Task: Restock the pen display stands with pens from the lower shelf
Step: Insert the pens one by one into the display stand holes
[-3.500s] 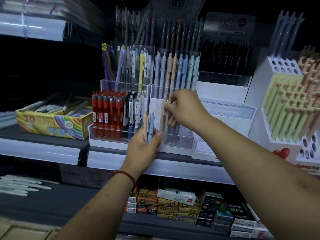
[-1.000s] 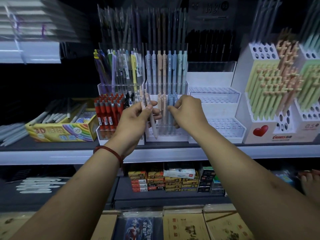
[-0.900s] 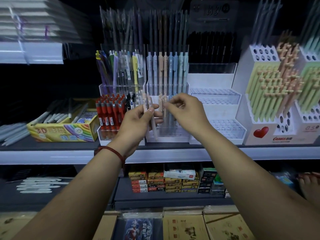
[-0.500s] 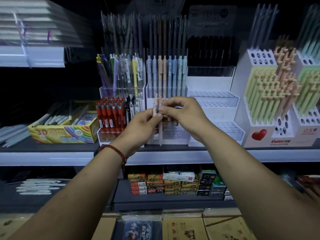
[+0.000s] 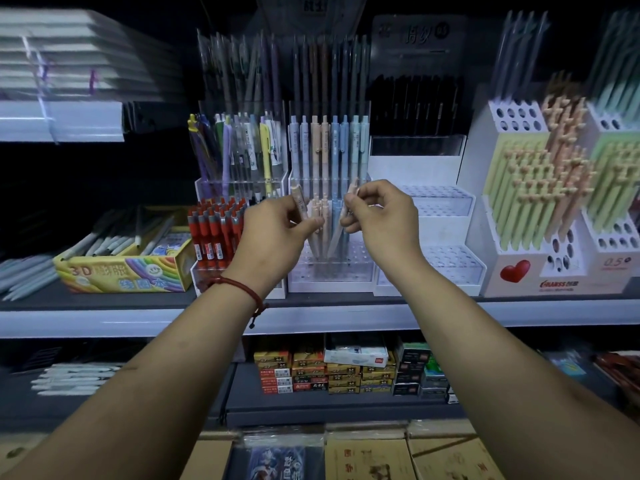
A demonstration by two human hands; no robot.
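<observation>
Half a second ago both hands met over 2 pens. Now they have parted at mid-frame: the left hand (image 5: 273, 233) pinches 1 pale beige click pen (image 5: 300, 204) upright, and the right hand (image 5: 384, 220) pinches the other beige pen (image 5: 335, 241), tilted tip-down over the clear perforated acrylic stand (image 5: 360, 268). It is probably about to be slotted in. "3D" reads on the rainbow cardboard box (image 5: 121, 271) at left and "0.5" on the white heart-printed stand (image 5: 519, 285) at right. Its red brand name is too blurred to read.

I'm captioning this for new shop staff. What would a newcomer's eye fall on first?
The left hand and right hand are at centre, each pinching a pale beige pen before the clear acrylic tiered stand. Bright red pens cluster to its left; pastel green and peach pens fill the white stand at far right.
</observation>
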